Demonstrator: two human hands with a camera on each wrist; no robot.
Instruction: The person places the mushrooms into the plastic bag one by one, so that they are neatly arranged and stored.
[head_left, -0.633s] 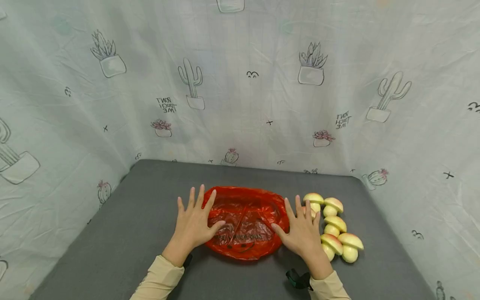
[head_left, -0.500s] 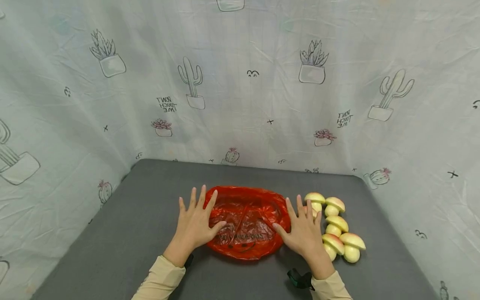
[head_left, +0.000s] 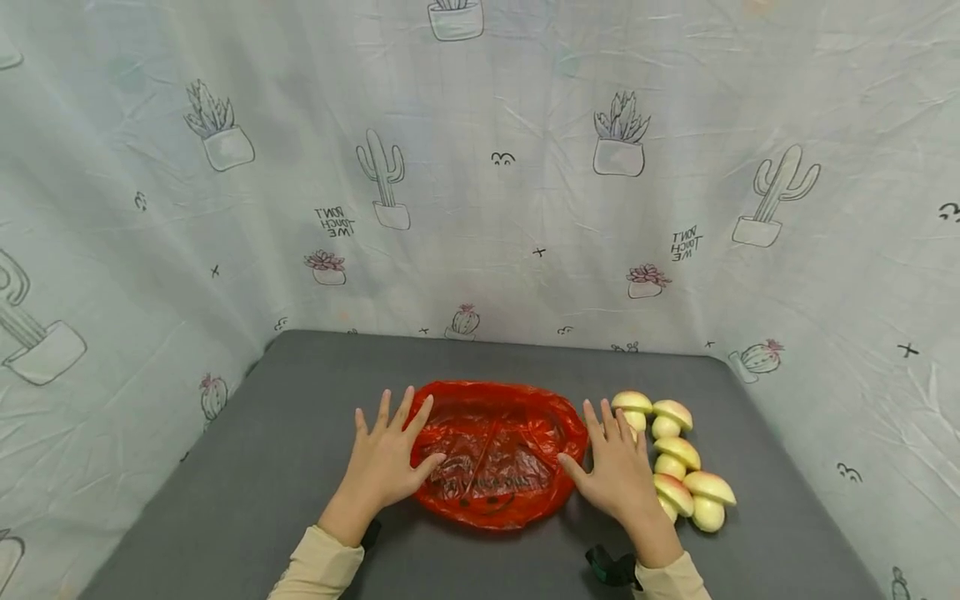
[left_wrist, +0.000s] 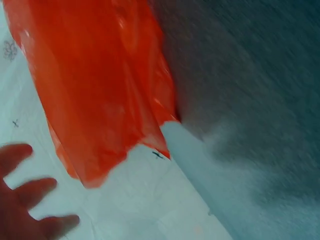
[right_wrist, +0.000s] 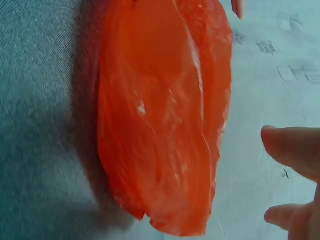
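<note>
So there's a red plastic bag (head_left: 487,454) sitting roughly mid-desk (head_left: 277,475), mouth wide and facing up, so you can look right down into the crinkly red inside. It's got a line of dark print on it that I can't make out, plus a couple of dark dots and a curve that look like a smiley. The readable stuff is on the pale cloth (head_left: 487,200) behind: "DON'T TOUCH ME", mirrored, in two spots, in among the drawings of potted cacti and succulents. Left hand (head_left: 384,460) is by the bag's left rim, right hand (head_left: 618,473) by the right rim, both with fingers (right_wrist: 292,145) spread and pretty straight, gripping nothing. Both wrist views show a gap between the fingers and the plastic. Over on the right, just past the right hand, at least five yellowish mushroom-shaped pieces (head_left: 677,453) with reddish-tinged caps are bunched together on the desk, partly hidden by that hand. Cream sleeves (head_left: 324,565) on both arms, and a dark strap (head_left: 609,565) at the right wrist.
</note>
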